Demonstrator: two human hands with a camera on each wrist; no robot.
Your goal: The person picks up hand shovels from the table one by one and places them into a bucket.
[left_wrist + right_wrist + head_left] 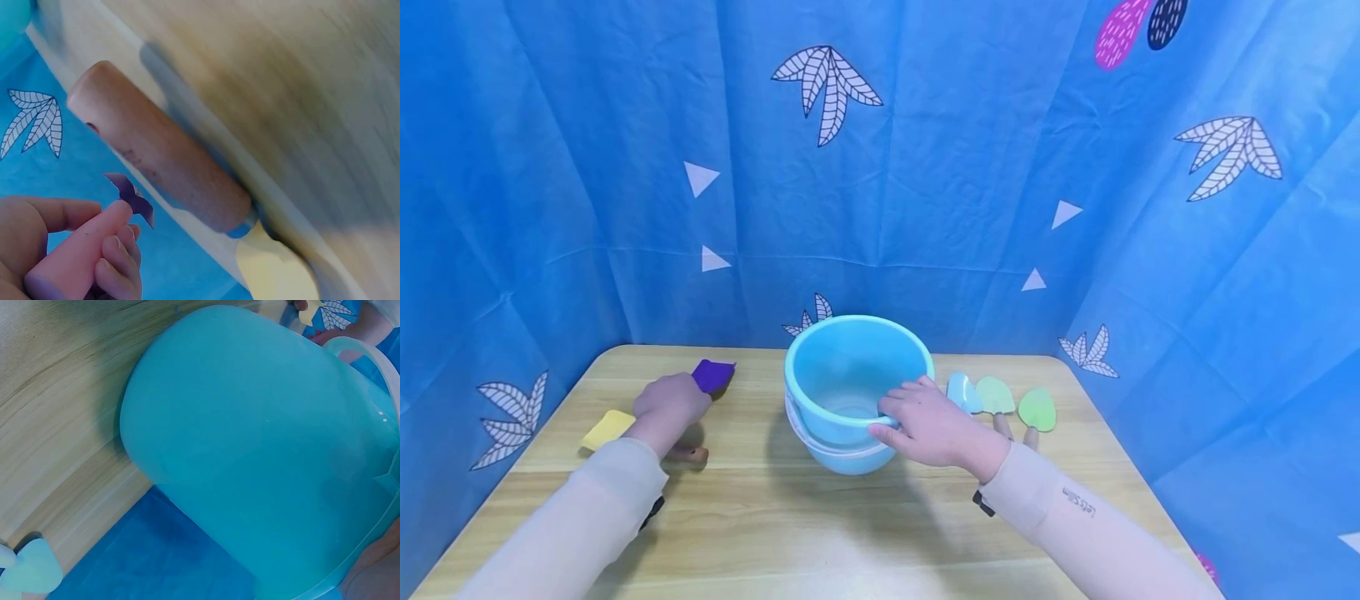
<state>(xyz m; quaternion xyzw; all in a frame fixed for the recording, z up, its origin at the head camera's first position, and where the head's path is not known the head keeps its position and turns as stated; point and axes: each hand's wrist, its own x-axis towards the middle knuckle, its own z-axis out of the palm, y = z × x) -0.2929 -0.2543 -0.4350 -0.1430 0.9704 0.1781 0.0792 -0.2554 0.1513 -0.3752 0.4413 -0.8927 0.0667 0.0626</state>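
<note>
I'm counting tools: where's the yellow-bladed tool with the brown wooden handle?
In the head view, the yellow-bladed tool lies at left on the wooden table, partly behind the wrist of the left hand, which holds a purple-bladed tool.

The head camera faces forward and down across the counter to the blue curtain. The left wrist camera looks, steeply tilted, from close to the yellow-bladed toy shovel, which the head view shares. The right wrist camera, also tilted, sits so near the light-blue bucket that it fills most of that view; the head view shares it from above.
</note>
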